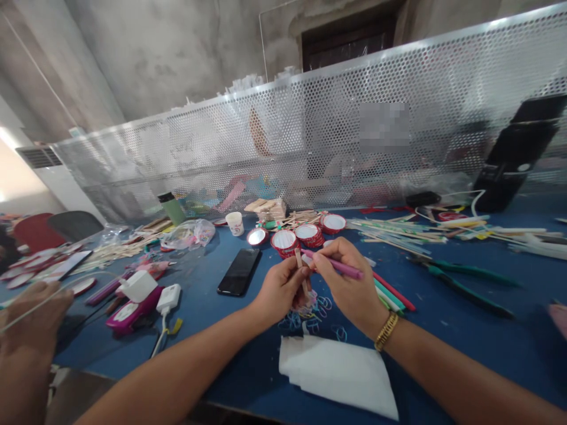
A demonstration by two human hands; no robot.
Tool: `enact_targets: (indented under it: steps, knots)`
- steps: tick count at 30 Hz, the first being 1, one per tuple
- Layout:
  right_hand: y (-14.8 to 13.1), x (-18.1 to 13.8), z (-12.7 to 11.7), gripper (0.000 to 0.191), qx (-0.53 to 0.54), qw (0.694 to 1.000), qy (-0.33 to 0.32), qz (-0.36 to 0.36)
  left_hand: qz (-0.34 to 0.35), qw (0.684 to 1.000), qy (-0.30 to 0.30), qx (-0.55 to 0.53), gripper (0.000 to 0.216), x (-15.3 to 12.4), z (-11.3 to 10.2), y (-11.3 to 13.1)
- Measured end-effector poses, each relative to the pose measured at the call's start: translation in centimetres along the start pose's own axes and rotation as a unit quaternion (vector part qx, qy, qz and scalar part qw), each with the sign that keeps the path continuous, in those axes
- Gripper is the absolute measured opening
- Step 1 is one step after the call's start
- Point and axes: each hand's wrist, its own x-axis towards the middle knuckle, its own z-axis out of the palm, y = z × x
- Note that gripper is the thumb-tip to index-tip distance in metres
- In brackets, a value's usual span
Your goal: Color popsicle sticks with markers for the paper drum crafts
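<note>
- Over the blue table (248, 378), the left hand (282, 284) pinched a wooden stick (299, 258) between its fingers.
- The right hand's (349, 283) fingers clamped a purple pen (351, 270) beside it.
- Small coloured bands (325, 304) lay below.

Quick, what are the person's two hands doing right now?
Left hand: closed, pinching a flat wooden stick.
Right hand: closed, holding a purple pen.

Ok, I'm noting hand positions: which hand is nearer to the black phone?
Left. The left hand is just right of the black phone, apart from it; the right hand is farther right, past the left one.
</note>
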Motion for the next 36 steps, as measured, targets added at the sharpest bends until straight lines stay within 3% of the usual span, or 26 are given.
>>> enact_targets:
  steps: [36]
  knots:
    - [0.02,-0.02,0.01,0.014,-0.015,1.000,-0.009,0.001,-0.005,1.000,-0.002,0.005,0.045,0.04,-0.01,0.11]
